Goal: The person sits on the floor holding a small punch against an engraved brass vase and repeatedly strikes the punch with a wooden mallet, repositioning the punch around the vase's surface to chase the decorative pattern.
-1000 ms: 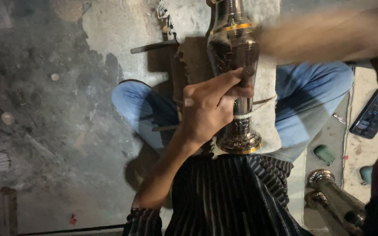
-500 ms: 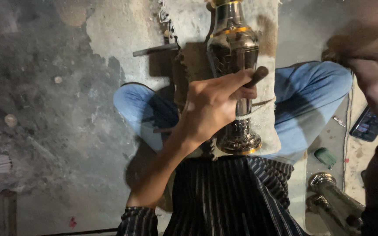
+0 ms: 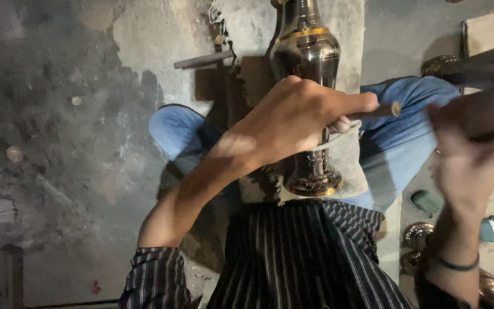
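The left hand (image 3: pixel 293 123) is closed around a thin rod-like tool (image 3: pixel 375 110), fingers curled over it and the thumb laid along its shaft. The tool juts out of the fist toward the right, its blunt end just past the thumb tip; its long axis runs nearly level across the view, tilted a little upward at the free end. The hand lies directly over the middle of a dark metal vase (image 3: pixel 307 54), hiding its waist. The vase lies lengthwise on a pale slab (image 3: pixel 350 34) between the person's knees, its long axis running from the lap toward the top edge of the view: the flared, gold-rimmed foot is nearest the striped shirt (image 3: pixel 310 257), the bulging body with a gold band shows above the knuckles, and the neck runs out of the picture at the top. Tool and vase thus cross almost at right angles. Whether the tool's tip touches the vase cannot be told. The right hand (image 3: pixel 475 154) is at the right edge, raised and badly blurred; it seems to be loosely closed around a dark handle (image 3: pixel 475 63), but I cannot tell its grip for certain. The jeans (image 3: pixel 184 131) flank the slab on both sides.
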### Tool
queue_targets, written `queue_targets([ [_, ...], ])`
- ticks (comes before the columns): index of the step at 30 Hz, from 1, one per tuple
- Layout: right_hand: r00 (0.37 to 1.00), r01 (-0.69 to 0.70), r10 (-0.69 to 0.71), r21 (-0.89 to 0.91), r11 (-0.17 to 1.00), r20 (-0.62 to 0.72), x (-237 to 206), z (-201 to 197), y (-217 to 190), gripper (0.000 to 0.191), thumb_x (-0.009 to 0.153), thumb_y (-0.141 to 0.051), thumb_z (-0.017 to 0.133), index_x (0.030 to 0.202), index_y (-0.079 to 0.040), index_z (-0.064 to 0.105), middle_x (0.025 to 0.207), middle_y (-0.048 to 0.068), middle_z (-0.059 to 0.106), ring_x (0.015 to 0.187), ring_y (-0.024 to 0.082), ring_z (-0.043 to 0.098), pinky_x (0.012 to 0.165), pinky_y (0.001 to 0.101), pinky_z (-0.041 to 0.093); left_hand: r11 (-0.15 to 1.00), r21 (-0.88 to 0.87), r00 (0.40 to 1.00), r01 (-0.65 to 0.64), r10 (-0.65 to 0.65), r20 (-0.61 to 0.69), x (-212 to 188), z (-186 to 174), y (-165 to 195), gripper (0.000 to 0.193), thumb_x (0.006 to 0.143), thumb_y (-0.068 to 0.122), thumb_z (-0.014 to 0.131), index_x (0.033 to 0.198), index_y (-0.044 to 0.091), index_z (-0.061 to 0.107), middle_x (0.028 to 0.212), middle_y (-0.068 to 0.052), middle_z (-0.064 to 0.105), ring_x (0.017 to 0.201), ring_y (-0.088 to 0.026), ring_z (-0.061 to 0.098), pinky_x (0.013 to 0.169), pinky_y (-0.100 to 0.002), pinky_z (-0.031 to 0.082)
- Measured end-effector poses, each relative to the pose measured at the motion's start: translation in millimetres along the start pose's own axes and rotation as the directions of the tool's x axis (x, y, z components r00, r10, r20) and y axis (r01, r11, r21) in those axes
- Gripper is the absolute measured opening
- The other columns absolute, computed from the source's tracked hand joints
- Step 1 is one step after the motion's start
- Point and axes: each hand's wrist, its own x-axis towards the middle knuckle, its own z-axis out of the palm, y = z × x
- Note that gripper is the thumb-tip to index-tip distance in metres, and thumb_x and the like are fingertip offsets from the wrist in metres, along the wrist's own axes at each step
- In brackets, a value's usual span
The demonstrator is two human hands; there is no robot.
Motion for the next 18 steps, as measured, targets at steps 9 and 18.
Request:
queue_targets([
  [9,0.984,0.140,-0.102,-0.290,0.947,0.143,-35.3,-2.6,40.4,0.044,0.100,0.006,0.078,0.137,0.005,0.053,0.116,0.015,0.064,0.105,0.023,0.064,0.097,0.0315,0.052,0.991,-0.114,0.997,-0.074,0.070,-0.037,7.2,-12.9,5.4,0.038,0.101,-0.002,0.066,0.135,0.015,0.064,0.102,-0.008,0.079,0.085,-0.014,0.080,0.061,-0.021,0.064],
  [18,0.974,-0.215,0.222,0.120,0.969,-0.051,-13.7,51.9,50.0,0.030,0.107,-0.002,0.080,0.119,0.002,0.053,0.102,0.005,0.057,0.089,0.014,0.055,0.089,0.0279,0.053,0.835,-0.535,0.791,0.132,-0.414,-0.450,-42.4,-4.6,28.6,0.007,0.103,0.001,0.070,0.108,0.003,0.065,0.102,-0.003,0.076,0.092,-0.010,0.077,0.083,-0.021,0.065],
])
